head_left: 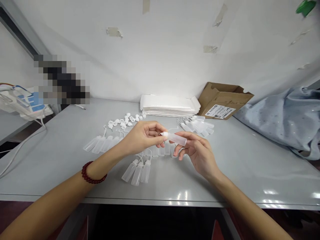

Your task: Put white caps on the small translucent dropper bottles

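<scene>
Here, bottles (137,174) lie on a glossy grey table (245,160) before a white wall (165,60).

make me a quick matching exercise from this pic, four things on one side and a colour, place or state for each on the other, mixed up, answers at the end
Column one
1. cardboard box
2. small white caps
3. bracelet
4. held bottle

Column two
A. dark red and beaded
B. between the left hand and the right hand
C. in a loose group on the grey table
D. brown, with a white label

Right pairs: 1-D, 2-C, 3-A, 4-B
</scene>
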{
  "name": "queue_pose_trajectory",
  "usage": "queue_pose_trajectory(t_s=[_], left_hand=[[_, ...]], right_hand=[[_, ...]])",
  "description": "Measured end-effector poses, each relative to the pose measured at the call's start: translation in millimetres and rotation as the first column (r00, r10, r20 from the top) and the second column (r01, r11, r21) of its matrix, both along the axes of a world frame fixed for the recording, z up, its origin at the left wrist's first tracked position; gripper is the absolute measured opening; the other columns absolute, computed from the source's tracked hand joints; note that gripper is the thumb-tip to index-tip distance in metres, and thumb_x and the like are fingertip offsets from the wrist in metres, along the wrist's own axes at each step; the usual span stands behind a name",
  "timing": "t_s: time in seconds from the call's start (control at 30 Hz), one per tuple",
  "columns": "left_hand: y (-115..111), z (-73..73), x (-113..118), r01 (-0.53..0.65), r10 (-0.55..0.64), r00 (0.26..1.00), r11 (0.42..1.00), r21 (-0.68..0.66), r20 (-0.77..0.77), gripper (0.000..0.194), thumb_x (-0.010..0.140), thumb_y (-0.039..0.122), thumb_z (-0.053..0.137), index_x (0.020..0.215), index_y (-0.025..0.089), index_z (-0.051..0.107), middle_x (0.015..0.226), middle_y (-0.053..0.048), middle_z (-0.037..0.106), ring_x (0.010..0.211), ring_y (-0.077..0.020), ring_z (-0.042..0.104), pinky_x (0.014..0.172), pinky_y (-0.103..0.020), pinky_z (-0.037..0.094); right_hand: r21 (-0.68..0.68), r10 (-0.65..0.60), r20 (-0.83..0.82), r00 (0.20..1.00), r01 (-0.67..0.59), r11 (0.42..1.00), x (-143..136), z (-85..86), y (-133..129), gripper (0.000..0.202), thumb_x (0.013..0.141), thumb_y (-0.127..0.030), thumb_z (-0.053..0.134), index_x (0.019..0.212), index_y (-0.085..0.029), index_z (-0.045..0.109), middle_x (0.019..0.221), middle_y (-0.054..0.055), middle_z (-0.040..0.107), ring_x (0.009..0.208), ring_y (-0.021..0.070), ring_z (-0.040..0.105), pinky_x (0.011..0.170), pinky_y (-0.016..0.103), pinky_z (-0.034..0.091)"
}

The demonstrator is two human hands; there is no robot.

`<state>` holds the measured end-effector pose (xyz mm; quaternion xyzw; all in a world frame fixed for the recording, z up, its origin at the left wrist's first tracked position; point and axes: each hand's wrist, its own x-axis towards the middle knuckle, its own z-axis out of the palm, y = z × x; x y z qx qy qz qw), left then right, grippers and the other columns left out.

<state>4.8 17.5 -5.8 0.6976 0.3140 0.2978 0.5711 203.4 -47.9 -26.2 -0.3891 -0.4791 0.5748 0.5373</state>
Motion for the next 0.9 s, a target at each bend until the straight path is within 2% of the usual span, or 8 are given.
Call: queue_pose_trajectory(t_s=[0.2, 0.37, 0.47, 0.57, 0.67, 0.77, 0.9], left_hand=[[-5.3, -2.6, 4.3, -0.019, 0.019, 1.000, 0.999, 0.032, -0.025, 0.022, 0.077, 0.031, 0.071, 0.093, 0.015, 0.067, 0.079, -0.003, 0.070, 0.069, -0.0154, 0.070, 0.066, -0.026, 0.058], [-8.9, -5.3, 7.7, -0.031, 0.044, 0.995, 0.989, 0.142, -0.088, 0.018, 0.079, 0.028, 0.067, 0.092, 0.017, 0.068, 0.075, -0.001, 0.068, 0.067, -0.0129, 0.067, 0.063, -0.022, 0.055], [-9.6, -6.5, 9.8, -0.028, 0.051, 0.991, 0.983, 0.181, -0.123, 0.017, 0.078, 0.027, 0.067, 0.091, 0.016, 0.068, 0.069, 0.000, 0.067, 0.064, -0.0125, 0.065, 0.061, -0.023, 0.053], [-10.5, -8.5, 12.7, -0.011, 0.040, 0.990, 0.978, 0.209, -0.133, 0.017, 0.078, 0.025, 0.066, 0.092, 0.016, 0.069, 0.071, -0.001, 0.069, 0.067, -0.0137, 0.066, 0.062, -0.023, 0.053], [-13.1, -10.0, 15.5, 0.013, 0.015, 0.992, 0.975, 0.220, -0.121, 0.017, 0.079, 0.024, 0.064, 0.093, 0.016, 0.070, 0.077, -0.003, 0.071, 0.069, -0.0138, 0.066, 0.064, -0.024, 0.053], [-15.9, -9.0, 15.9, 0.011, 0.009, 0.993, 0.984, 0.177, -0.115, 0.019, 0.080, 0.024, 0.065, 0.095, 0.016, 0.070, 0.072, -0.002, 0.069, 0.065, -0.0130, 0.064, 0.062, -0.024, 0.052], [-14.9, -4.6, 12.1, -0.001, 0.003, 0.999, 0.999, 0.035, -0.043, 0.022, 0.078, 0.029, 0.070, 0.096, 0.016, 0.070, 0.066, 0.000, 0.067, 0.060, -0.0120, 0.063, 0.059, -0.023, 0.052]], right_hand=[[-0.061, -0.010, 0.082, 0.997, 0.015, 0.998, -2.1, -0.1, -2.6, 0.040, 0.069, -0.015, 0.043, 0.101, -0.017, 0.067, 0.078, 0.004, 0.068, 0.062, 0.0175, 0.065, 0.051, 0.029, 0.049], [-0.105, 0.067, 0.121, 0.990, -0.054, 0.993, 0.3, -0.8, -0.1, 0.047, 0.060, -0.011, 0.043, 0.100, -0.018, 0.067, 0.058, -0.002, 0.057, 0.051, 0.0127, 0.048, 0.052, 0.029, 0.041], [-0.129, 0.138, 0.098, 0.985, -0.125, 0.984, 0.4, -1.0, -0.1, 0.050, 0.056, -0.011, 0.044, 0.100, -0.018, 0.065, 0.059, -0.002, 0.053, 0.053, 0.0120, 0.043, 0.052, 0.028, 0.037], [-0.134, 0.132, 0.085, 0.988, -0.120, 0.984, -3.0, -1.3, -3.1, 0.039, 0.065, -0.015, 0.050, 0.101, -0.019, 0.062, 0.071, -0.001, 0.055, 0.055, 0.0095, 0.040, 0.049, 0.024, 0.032], [-0.141, 0.010, 0.154, 0.988, 0.012, 0.990, -8.4, -1.0, -6.6, 0.019, 0.079, -0.030, 0.059, 0.096, -0.020, 0.057, 0.068, -0.004, 0.051, 0.051, 0.0067, 0.034, 0.045, 0.020, 0.026], [-0.100, -0.083, 0.241, 0.967, 0.110, 0.989, -11.6, -0.6, -7.6, 0.025, 0.083, -0.044, 0.061, 0.085, -0.019, 0.055, 0.061, -0.005, 0.047, 0.048, 0.0060, 0.033, 0.043, 0.019, 0.026], [-0.071, -0.122, 0.281, 0.952, 0.148, 0.987, -9.6, -1.4, -5.6, 0.029, 0.083, -0.044, 0.061, 0.074, -0.018, 0.052, 0.059, -0.005, 0.046, 0.047, 0.0054, 0.035, 0.042, 0.019, 0.027]])
